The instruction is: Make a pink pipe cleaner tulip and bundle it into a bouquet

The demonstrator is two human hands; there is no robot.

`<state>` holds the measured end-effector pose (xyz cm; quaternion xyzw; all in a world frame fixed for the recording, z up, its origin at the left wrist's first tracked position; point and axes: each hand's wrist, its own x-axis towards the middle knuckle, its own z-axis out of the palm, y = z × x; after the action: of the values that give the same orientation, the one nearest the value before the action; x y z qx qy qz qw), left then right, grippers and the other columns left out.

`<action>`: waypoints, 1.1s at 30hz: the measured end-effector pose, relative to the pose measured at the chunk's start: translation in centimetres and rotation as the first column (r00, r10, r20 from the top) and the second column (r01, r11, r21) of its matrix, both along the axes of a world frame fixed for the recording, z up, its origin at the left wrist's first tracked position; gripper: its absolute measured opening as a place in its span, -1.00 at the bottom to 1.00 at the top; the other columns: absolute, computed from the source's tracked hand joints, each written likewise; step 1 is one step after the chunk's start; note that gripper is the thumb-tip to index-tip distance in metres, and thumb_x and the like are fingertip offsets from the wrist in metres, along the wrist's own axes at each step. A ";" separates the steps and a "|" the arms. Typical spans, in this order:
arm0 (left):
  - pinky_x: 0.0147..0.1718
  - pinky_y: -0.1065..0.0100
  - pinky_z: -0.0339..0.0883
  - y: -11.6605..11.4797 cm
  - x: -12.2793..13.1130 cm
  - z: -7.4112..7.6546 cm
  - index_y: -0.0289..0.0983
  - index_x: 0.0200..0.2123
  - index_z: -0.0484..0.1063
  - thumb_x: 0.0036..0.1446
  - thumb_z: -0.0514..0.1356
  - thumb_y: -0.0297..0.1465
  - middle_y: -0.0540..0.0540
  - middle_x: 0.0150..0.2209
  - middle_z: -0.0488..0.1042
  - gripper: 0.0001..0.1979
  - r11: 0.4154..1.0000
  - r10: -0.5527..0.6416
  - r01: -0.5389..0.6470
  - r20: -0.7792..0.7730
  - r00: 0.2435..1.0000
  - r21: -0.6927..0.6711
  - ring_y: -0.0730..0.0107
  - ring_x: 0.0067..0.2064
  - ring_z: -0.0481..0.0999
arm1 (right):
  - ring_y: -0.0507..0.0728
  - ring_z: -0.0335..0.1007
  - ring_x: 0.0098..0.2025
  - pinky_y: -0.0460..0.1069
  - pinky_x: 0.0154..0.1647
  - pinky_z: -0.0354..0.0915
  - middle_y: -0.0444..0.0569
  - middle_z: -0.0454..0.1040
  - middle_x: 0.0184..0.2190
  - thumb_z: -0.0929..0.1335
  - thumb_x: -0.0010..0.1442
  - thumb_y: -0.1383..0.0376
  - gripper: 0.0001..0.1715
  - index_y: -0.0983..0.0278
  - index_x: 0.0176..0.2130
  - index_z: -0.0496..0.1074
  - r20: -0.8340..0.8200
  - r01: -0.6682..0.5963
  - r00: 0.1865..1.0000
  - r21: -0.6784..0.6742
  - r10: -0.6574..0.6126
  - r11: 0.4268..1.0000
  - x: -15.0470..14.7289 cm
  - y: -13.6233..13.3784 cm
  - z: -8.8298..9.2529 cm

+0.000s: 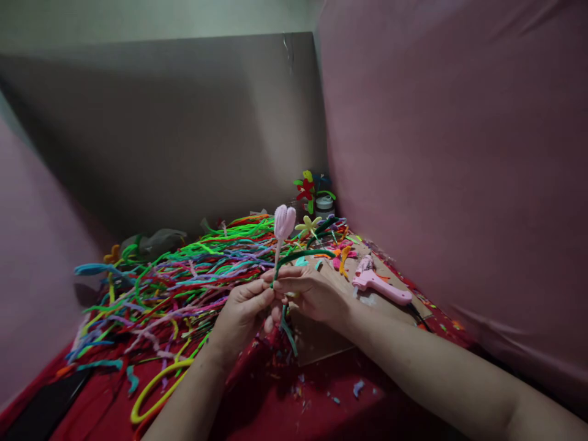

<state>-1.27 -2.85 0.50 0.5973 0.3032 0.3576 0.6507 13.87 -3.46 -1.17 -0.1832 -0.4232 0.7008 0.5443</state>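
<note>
My left hand and my right hand meet at the middle of the view, both pinched on the stem of a pipe-cleaner flower. Its pale pink bud stands upright above my fingers. A dark green pipe cleaner curves off to the right from the stem, and its other end hangs down below my hands. Both hands hover over a red cloth.
A big heap of coloured pipe cleaners covers the left and back. A pink glue gun lies on a cardboard sheet at the right. Finished flowers stand by a small jar. Pink and grey panels wall in the place.
</note>
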 end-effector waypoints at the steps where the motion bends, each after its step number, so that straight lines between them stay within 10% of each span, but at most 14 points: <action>1: -0.77 0.57 0.02 0.1 -0.1 0.0 -0.36 -0.46 0.42 0.01 0.23 -0.27 0.00 -0.67 0.41 -0.76 1.000 -0.017 0.017 -0.004 1.000 -0.004 0.63 -0.76 0.24 | -0.04 0.24 -0.52 -0.08 -0.42 0.11 -0.18 0.41 -0.56 0.47 -0.12 0.29 -0.82 0.27 -0.39 0.53 0.006 -0.014 1.000 0.025 0.014 1.000 0.0 0.0 -0.1; 8: -0.70 0.52 0.10 -0.3 0.4 0.4 -0.34 -0.42 0.40 0.07 0.15 -0.25 0.03 -0.64 0.39 -0.76 0.987 0.053 -0.032 -0.123 0.991 0.160 0.60 -0.71 0.26 | -0.04 0.20 -0.54 -0.08 -0.47 0.08 -0.21 0.37 -0.59 0.48 -0.16 0.30 -0.88 0.26 -0.55 0.47 -0.049 0.101 0.994 0.022 -0.100 0.995 -0.6 0.3 -0.5; 15: -0.57 0.50 0.17 -0.7 1.4 -1.1 -0.25 -0.44 0.40 0.08 0.12 -0.31 0.10 -0.64 0.32 -0.85 0.719 0.479 -0.221 -0.239 0.845 0.659 0.56 -0.61 0.27 | -0.03 0.23 -0.54 -0.09 -0.51 0.05 -0.21 0.44 -0.59 0.54 -0.44 0.41 -0.71 0.28 -0.59 0.46 -0.098 0.294 0.943 -0.205 -0.318 0.934 -1.1 0.3 -0.5; 22: -0.76 0.53 0.09 -0.9 1.6 -0.4 -0.30 -0.49 0.36 0.02 0.19 -0.25 0.07 -0.65 0.37 -0.78 0.963 0.225 -0.210 -0.077 0.971 0.168 0.58 -0.71 0.27 | -0.02 0.27 -0.56 -0.11 -0.60 0.02 -0.12 0.50 -0.56 0.54 -0.34 0.35 -0.77 0.29 -0.54 0.52 -0.107 0.218 0.966 -0.156 -0.235 0.963 -0.9 0.4 -0.8; 28: -0.82 0.58 -0.02 -0.3 1.0 -0.5 -0.33 -0.49 0.36 0.05 0.18 -0.25 0.10 -0.76 0.27 -0.75 0.996 0.067 -0.062 0.061 0.996 -0.071 0.66 -0.79 0.13 | -0.02 0.30 -0.50 -0.11 -0.51 0.09 -0.12 0.52 -0.51 0.52 -0.28 0.33 -0.82 0.26 -0.52 0.54 -0.082 0.142 0.985 -0.126 -0.153 0.982 -0.6 0.2 -0.2; 33: -0.79 0.55 -0.04 -0.3 0.8 -0.2 -0.32 -0.47 0.36 0.07 0.15 -0.19 0.09 -0.75 0.26 -0.72 1.000 0.026 -0.026 -0.032 0.999 -0.006 0.63 -0.78 0.12 | -0.04 0.23 -0.51 -0.10 -0.49 0.06 -0.15 0.47 -0.56 0.51 -0.25 0.34 -0.83 0.27 -0.50 0.55 -0.026 0.185 0.982 -0.039 -0.186 0.982 -0.5 0.0 0.1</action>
<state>-0.51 -3.17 0.26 0.5969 0.3226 0.3554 0.6429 13.37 -3.42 -1.12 -0.2214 -0.3836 0.6572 0.6098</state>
